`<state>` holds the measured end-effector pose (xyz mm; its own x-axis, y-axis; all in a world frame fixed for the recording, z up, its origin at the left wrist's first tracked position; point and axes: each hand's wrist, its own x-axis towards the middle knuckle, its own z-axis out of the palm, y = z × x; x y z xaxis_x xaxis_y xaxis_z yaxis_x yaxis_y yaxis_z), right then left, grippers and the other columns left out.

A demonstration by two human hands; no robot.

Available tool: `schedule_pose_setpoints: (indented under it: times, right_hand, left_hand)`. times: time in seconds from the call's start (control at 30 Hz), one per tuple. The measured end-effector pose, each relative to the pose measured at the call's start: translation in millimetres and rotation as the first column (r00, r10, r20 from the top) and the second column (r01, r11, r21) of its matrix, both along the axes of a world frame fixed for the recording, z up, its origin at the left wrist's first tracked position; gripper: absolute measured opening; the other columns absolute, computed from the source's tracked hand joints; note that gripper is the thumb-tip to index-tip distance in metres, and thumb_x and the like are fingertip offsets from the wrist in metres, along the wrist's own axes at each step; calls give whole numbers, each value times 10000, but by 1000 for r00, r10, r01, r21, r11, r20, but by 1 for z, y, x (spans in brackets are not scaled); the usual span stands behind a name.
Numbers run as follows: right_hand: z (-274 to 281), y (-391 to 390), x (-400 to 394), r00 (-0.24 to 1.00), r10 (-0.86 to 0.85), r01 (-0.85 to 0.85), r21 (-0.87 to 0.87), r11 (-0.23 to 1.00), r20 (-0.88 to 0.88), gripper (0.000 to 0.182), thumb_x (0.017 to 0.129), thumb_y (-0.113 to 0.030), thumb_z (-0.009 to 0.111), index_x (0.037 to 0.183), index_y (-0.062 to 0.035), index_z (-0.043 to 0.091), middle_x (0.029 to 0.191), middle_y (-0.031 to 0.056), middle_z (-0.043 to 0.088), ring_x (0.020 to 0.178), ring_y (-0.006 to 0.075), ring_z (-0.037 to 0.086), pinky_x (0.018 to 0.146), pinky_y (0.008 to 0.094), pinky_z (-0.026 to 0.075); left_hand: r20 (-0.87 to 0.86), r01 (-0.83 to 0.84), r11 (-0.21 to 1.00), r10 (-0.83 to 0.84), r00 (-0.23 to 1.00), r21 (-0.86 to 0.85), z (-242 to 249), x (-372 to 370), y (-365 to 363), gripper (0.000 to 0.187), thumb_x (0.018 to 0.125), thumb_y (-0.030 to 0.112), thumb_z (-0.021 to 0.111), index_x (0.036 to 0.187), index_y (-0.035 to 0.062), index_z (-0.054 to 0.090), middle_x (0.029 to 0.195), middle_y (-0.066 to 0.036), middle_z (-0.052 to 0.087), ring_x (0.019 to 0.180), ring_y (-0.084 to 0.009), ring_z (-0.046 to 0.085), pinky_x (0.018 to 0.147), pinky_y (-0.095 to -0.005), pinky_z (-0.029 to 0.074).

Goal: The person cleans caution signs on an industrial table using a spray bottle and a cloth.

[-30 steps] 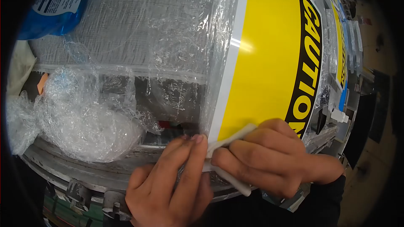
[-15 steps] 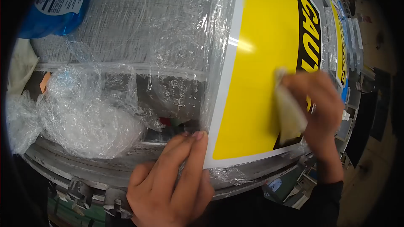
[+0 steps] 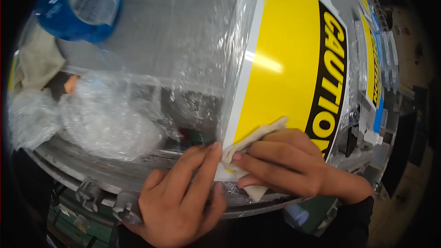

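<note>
A yellow caution sign (image 3: 280, 59) with a white border and a black lettered band lies on the worktop. My right hand (image 3: 289, 163) presses a folded cream cloth (image 3: 257, 137) against the sign's near left corner. Beside that corner, my left hand (image 3: 181, 193) rests with its fingertips on the sign's white edge and the clear plastic film (image 3: 229, 64). Its fingers are extended and hold nothing that I can see. The two hands are close together.
A blue liquid bottle (image 3: 76, 7) stands at the upper left, above a beige cloth (image 3: 41, 59). Crumpled clear plastic (image 3: 110, 119) lies at the left. Another caution sign (image 3: 370, 59) is at the right. Metal clamps (image 3: 126, 206) line the near edge.
My right hand has moved left and nearer with the cloth, from the lettered band to the corner, uncovering more letters. My left hand has stayed near the same edge. The view has shifted slightly.
</note>
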<state>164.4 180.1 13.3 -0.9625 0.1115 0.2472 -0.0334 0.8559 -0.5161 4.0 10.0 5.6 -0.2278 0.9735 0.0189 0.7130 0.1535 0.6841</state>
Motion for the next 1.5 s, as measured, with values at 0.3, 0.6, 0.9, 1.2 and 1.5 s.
schedule_pose_setpoints:
  times: [0.3,0.6,0.9,1.2,1.5]
  right_hand:
    - [-8,13,-42,998,-62,62,25,998,-29,197,876,-155,776,972,-47,642,971,121,603,909,329,603,790,403,491]
    - [-7,-14,-7,996,-17,25,-95,995,86,469,888,-321,793,1244,-80,607,1205,139,584,1134,339,561,1000,436,426]
    - [-6,-20,-15,995,-48,42,60,997,92,451,872,-305,805,1254,-99,681,1111,131,599,1035,317,574,932,419,435]
    - [-10,-26,-11,988,-140,140,20,990,57,348,863,-279,810,1150,-107,712,1020,120,602,974,308,578,868,414,439]
    - [-5,-23,-10,986,-100,110,-70,991,132,446,849,-330,832,1232,-134,715,1047,115,597,1005,287,572,903,400,435]
  left_hand:
    - [30,-125,990,123,992,73,10,13,-11,848,825,180,735,1536,-63,343,1132,-148,723,888,-371,706,757,-448,543]
    - [52,-79,968,69,996,238,-14,15,-22,787,876,177,685,1536,-58,328,1076,-266,685,892,-460,677,760,-511,545]
    - [-142,-13,965,52,989,260,-27,9,-19,866,846,293,709,1509,-136,353,1041,-219,704,799,-372,718,745,-471,557]
    - [9,-54,979,53,999,196,-10,12,-22,721,886,156,645,1502,-88,361,1020,-272,669,846,-462,660,730,-526,530]
    - [-23,-46,966,53,998,254,-13,13,-23,695,900,146,642,1506,-65,375,1028,-259,673,894,-456,658,765,-522,522]
